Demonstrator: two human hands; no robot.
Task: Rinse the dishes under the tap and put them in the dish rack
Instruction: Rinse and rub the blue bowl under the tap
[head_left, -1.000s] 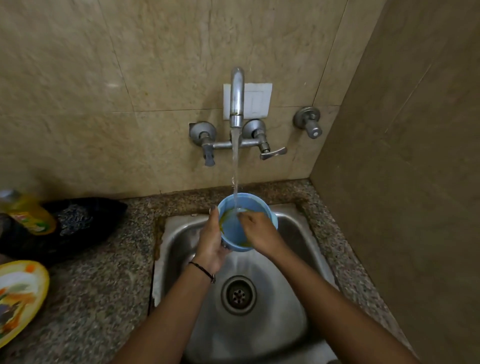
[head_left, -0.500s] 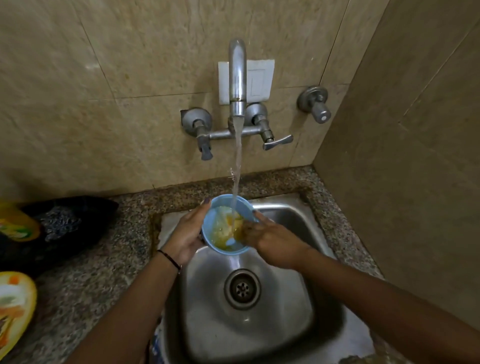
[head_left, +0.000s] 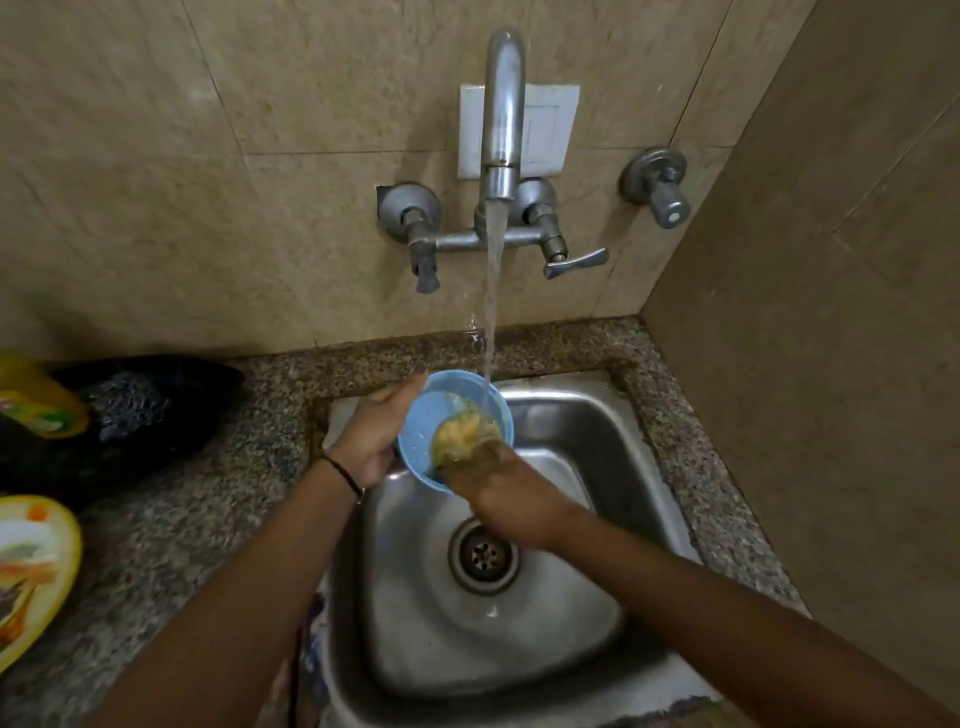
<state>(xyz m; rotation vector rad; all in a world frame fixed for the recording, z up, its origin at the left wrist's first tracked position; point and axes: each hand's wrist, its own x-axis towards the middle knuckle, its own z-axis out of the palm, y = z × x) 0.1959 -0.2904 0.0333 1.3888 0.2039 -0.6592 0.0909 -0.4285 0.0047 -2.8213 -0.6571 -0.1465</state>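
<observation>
Blue bowl (head_left: 423, 415) front and centre, held tilted over the back of the sink (head_left: 597, 613), right under the tap (head_left: 501, 119), with the stream landing inside it and yellowish, murky water pooling at the low side. The left hand (head_left: 371, 434) grips it from the left, fingers wrapped round the outer wall and one fingertip up on the far rim. The right hand (head_left: 501, 491) reaches in over the near rim, its fingers lost under the cloudy water, so whether they pinch the edge or lie flat on the inside I cannot tell.

The bowl looks like light, stiff plastic: no great worry about breakage, but wet and probably slick, so the rim and outer wall are the places to hold, thumb in and fingers out.

Count it up: one bowl in hand, one yellow plate (head_left: 31, 566) waiting on the desk (head_left: 208, 519) at the left edge, one yellow bottle (head_left: 41, 402) beside a dark bag (head_left: 150, 410). One spout, two handles below it, one separate valve (head_left: 657, 184) to the right. No dish rack in view.
</observation>
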